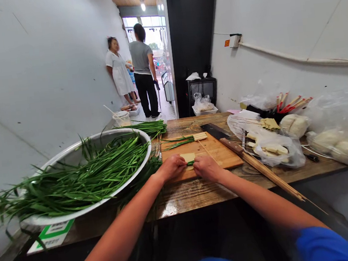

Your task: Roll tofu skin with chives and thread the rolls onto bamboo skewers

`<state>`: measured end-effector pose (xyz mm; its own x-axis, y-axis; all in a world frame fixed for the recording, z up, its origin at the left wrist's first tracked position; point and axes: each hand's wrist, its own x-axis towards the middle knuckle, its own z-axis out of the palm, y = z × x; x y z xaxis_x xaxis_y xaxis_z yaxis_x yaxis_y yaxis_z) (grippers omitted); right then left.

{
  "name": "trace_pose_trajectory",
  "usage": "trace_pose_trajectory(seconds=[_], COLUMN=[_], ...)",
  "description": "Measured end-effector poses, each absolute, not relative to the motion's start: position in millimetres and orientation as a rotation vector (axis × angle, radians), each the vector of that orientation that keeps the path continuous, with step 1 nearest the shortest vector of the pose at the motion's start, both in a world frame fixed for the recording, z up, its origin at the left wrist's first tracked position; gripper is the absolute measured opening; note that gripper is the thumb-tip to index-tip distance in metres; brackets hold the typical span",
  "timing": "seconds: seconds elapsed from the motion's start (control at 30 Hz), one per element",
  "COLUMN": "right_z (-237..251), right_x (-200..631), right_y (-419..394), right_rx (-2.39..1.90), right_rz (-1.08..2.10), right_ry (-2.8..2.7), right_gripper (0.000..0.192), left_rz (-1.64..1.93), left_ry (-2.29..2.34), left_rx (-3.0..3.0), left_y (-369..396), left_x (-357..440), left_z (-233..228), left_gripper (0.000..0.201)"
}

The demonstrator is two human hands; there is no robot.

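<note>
My left hand (pixel 173 167) and my right hand (pixel 207 168) are closed at the two ends of a short bundle of green chives (pixel 190 162), low over the wooden cutting board (pixel 227 161). The chives lie on a thin pale-yellow tofu sheet (pixel 187 157), whose far part lies flat on the board. Fingers hide the ends of the bundle. Beyond my hands, several finished-looking pale rolls (pixel 200 136) lie side by side with chive leaves (pixel 180 141) sticking out leftward. A thin wooden skewer (pixel 207 149) slants across the board near my right hand.
A large bowl (pixel 149 143) heaped with long chives stands left. A cleaver (pixel 215 131) lies along the board's right edge, beside a bundle of skewers (pixel 269 172). Plastic bags (pixel 294 150) with pale food fill the right side. Two people (pixel 143 58) stand far back near the doorway.
</note>
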<state>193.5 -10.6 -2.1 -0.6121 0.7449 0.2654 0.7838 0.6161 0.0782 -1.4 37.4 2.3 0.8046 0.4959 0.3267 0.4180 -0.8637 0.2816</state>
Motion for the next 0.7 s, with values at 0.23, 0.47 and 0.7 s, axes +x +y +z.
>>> trace_pose_trajectory(seconds=[0.23, 0.47, 0.7], right_z=[3.8, 1.1, -13.9], right_x=[191.2, 193.7, 198.9], right_y=[-3.2, -5.0, 15.1], right_rx=[-1.454, -1.27, -1.076], right_rz=[-0.057, -0.13, 0.032], right_ry=[-2.471, -2.402, -2.441], right_gripper=[0.014, 0.016, 0.02], left_rz=[0.554, 0.652, 0.665], left_ry=[0.712, 0.794, 0.885], left_rx=[2.824, 2.635, 2.497], left_y=[31.6, 46.9, 49.0], left_x=[-4.3, -1.2, -1.9], left_z=[7.1, -8.6, -9.7], left_gripper=[0.028, 0.024, 0.014])
